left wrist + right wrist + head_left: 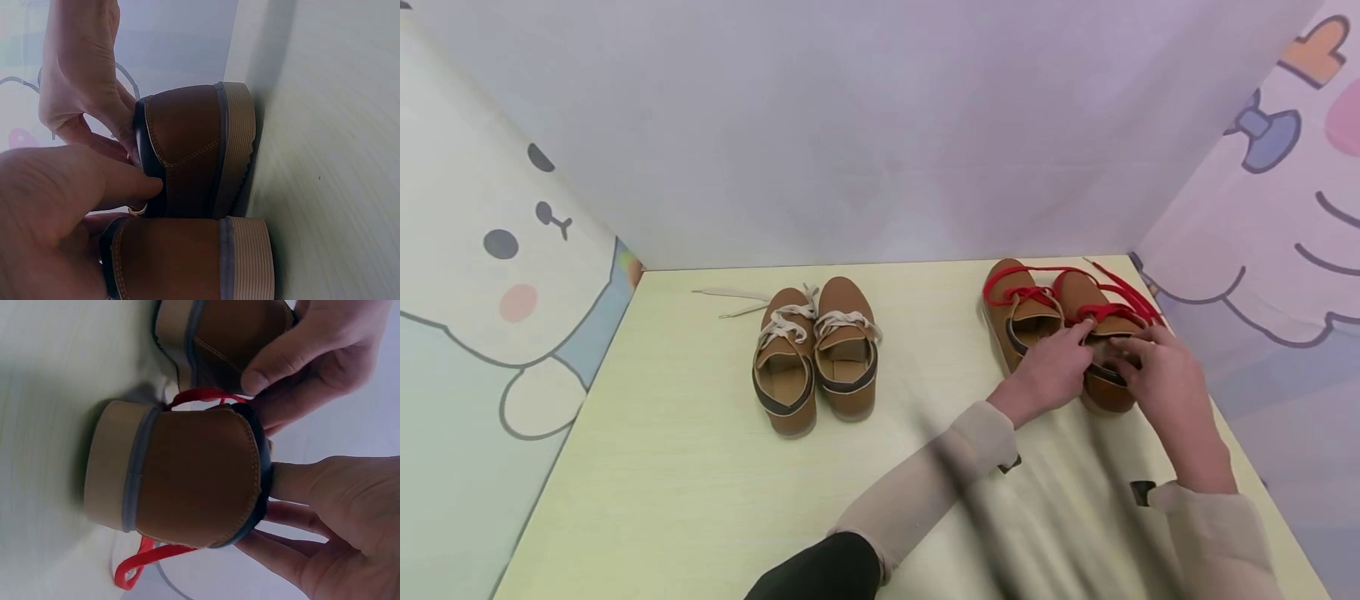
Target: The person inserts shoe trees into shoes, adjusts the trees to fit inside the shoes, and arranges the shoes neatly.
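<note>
In the head view, two brown shoes with red laces stand side by side at the right. My left hand (pixel 1055 372) is at the inner side of the right-hand red-laced shoe (pixel 1107 398), its index finger near the laces. The left wrist view shows that thumb on the dark collar (pixel 144 140). My right hand (pixel 1172 375) holds the opposite side of the collar, fingertips at the opening; what lies between them is partly hidden. The other red-laced shoe (pixel 996 321) stands beside it, partly behind my left hand. Red laces (pixel 1120 287) trail past the toes.
Another pair of brown shoes, a left one (pixel 790 423) and a right one (pixel 854 406), stands left of centre with whitish laces (pixel 730 292) trailing left. A plain wall (pixel 880 150) rises behind the pale table (pixel 647 467). Cartoon-printed panels (pixel 497 192) flank it. Blurred dark streaks cross the foreground.
</note>
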{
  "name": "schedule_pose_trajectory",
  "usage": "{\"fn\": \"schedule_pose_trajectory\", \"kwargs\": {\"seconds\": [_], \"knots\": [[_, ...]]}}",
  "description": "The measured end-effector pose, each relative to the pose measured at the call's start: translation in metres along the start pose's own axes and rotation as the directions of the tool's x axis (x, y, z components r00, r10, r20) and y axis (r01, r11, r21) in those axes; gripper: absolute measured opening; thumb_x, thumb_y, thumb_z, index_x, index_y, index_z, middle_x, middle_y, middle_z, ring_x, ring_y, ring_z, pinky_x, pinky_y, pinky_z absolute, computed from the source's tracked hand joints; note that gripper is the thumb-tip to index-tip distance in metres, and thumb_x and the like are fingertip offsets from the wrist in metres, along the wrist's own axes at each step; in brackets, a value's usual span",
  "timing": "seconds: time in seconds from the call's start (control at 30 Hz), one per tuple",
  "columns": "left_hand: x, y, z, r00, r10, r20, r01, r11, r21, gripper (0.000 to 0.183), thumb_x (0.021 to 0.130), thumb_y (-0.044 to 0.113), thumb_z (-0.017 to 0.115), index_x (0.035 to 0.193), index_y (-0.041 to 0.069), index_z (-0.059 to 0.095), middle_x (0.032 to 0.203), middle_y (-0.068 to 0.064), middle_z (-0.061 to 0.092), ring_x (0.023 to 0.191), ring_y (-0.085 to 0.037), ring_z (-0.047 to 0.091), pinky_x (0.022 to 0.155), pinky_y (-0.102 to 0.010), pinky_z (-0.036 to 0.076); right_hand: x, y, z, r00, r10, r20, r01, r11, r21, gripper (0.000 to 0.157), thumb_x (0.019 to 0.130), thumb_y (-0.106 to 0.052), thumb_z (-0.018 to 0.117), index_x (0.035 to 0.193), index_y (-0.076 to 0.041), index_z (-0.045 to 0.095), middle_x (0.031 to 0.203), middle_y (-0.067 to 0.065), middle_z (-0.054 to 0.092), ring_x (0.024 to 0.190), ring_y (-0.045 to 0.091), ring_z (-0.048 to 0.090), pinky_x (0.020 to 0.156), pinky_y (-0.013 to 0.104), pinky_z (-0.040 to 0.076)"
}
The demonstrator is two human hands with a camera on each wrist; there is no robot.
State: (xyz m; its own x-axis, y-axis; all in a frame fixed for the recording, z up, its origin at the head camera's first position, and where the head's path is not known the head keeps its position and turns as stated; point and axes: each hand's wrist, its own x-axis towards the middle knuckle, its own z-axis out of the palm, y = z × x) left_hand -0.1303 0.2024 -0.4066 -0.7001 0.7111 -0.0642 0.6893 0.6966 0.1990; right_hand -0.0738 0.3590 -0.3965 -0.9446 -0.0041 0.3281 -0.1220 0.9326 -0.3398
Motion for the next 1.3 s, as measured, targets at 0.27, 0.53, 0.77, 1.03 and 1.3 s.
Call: {"fn": "schedule_pose_trajectory", "kwargs": {"seconds": [0.27, 0.53, 0.77, 1.03, 1.3], "knots": [[0.000, 0.001, 0.000, 1.000, -0.007, 0.007, 0.007, 1.000, 0.015, 0.029, 0.106, 0.025, 0.057, 0.131, 0.028, 0.072, 0.172, 0.007, 0.029, 0.145, -0.010, 0.048, 0.101, -0.020, 0.054, 0.006, 0.003, 0.002, 0.999, 0.018, 0.037, -0.018, 1.000, -0.008, 0.026, 0.079, 0.003, 0.086, 0.103, 0.007, 0.078, 0.096, 0.025, 0.059, 0.075, 0.040, 0.058, 0.057, 0.044, 0.045], [0.001, 0.001, 0.001, 1.000, -0.012, 0.014, 0.012, 1.000, 0.007, 0.036, 0.108, 0.027, 0.056, 0.143, 0.030, 0.064, 0.173, 0.009, 0.027, 0.147, -0.008, 0.045, 0.103, -0.019, 0.052, 0.006, 0.004, 0.007, 0.998, 0.064, -0.002, -0.064, 0.998, 0.003, 0.026, 0.081, 0.004, 0.083, 0.106, 0.007, 0.075, 0.104, 0.028, 0.063, 0.084, 0.048, 0.062, 0.070, 0.064, 0.050], [0.004, -0.001, 0.004, 1.000, -0.006, -0.003, 0.006, 1.000, 0.004, 0.033, 0.108, 0.026, 0.055, 0.138, 0.026, 0.068, 0.172, 0.008, 0.028, 0.146, -0.008, 0.047, 0.101, -0.018, 0.053, 0.003, 0.004, 0.009, 0.994, 0.107, -0.005, -0.107, 0.994, 0.010, 0.038, 0.084, 0.006, 0.079, 0.120, 0.005, 0.067, 0.115, 0.034, 0.060, 0.102, 0.056, 0.053, 0.079, 0.071, 0.047], [0.004, -0.001, 0.003, 1.000, -0.018, 0.019, 0.018, 1.000, -0.015, 0.036, 0.108, 0.027, 0.055, 0.143, 0.027, 0.064, 0.173, 0.010, 0.024, 0.150, -0.008, 0.043, 0.104, -0.018, 0.051, 0.011, 0.014, 0.006, 0.993, 0.090, 0.080, -0.088, 0.996, -0.025, 0.065, 0.085, 0.004, 0.076, 0.144, 0.003, 0.048, 0.137, 0.040, 0.042, 0.123, 0.065, 0.035, 0.085, 0.079, 0.040], [0.003, -0.001, 0.002, 1.000, -0.008, 0.014, 0.008, 1.000, 0.009, 0.037, 0.110, 0.028, 0.052, 0.145, 0.029, 0.062, 0.172, 0.010, 0.027, 0.150, -0.008, 0.043, 0.107, -0.019, 0.050, 0.028, 0.026, 0.008, 0.975, -0.101, 0.198, 0.111, 0.993, -0.043, 0.069, 0.083, 0.008, 0.074, 0.146, 0.004, 0.048, 0.140, 0.037, 0.047, 0.120, 0.064, 0.044, 0.097, 0.079, 0.039]]}}
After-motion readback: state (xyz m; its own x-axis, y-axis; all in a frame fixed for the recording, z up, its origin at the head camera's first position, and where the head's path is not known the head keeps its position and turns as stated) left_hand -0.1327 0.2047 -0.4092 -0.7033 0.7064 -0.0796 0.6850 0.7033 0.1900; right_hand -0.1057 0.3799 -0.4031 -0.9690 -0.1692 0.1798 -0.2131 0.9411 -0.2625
